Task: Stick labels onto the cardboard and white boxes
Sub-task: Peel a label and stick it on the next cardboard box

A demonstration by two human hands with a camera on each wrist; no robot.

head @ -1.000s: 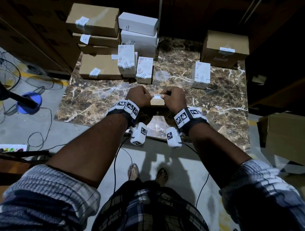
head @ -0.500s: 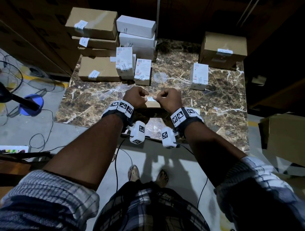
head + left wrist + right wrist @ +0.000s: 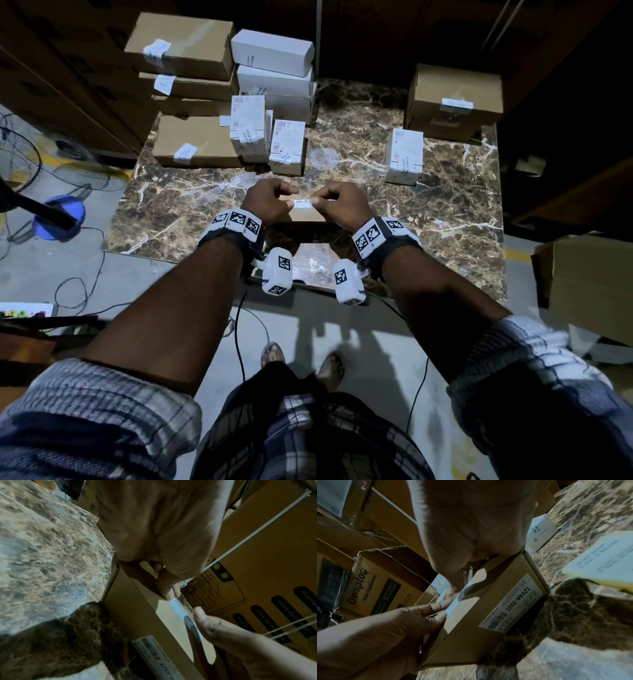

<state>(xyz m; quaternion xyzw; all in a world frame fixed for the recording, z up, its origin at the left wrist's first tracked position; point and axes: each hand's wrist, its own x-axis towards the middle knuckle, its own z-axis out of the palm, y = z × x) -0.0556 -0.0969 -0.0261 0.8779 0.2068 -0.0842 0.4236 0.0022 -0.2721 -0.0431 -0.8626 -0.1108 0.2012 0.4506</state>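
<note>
Evidently, the step in hand was the laying of one label (image 3: 302,202) onto the small cardboard box (image 3: 306,215) that lay flat on the marble table (image 3: 191,212), near its front edge and directly below both wrists. The left hand (image 3: 265,202) pinched one end of the label between thumb and fingertip; the right hand (image 3: 342,202) pinched the other end likewise, so the strip was stretched between them over the top of the box. In the left wrist view the label (image 3: 181,612) ran along the far top edge of the box (image 3: 145,615). Whether any part of it already touched the cardboard could not be told. The right wrist view showed the box (image 3: 488,608) already carrying a printed sticker (image 3: 511,604) on its near side face, so the new label belonged on the bare top.

In the inspector's judgement, the step would go well if the strip were kept taut and parallel to the box edge, one end set down first, and the rest smoothed along its length so that no crease or bubble formed. Dropping both ends together risked a skewed or wrinkled bond. A stack of cardboard boxes (image 3: 185,48) and white boxes (image 3: 272,51) at the back left, several bearing labels, suggested the job was well advanced.
</note>
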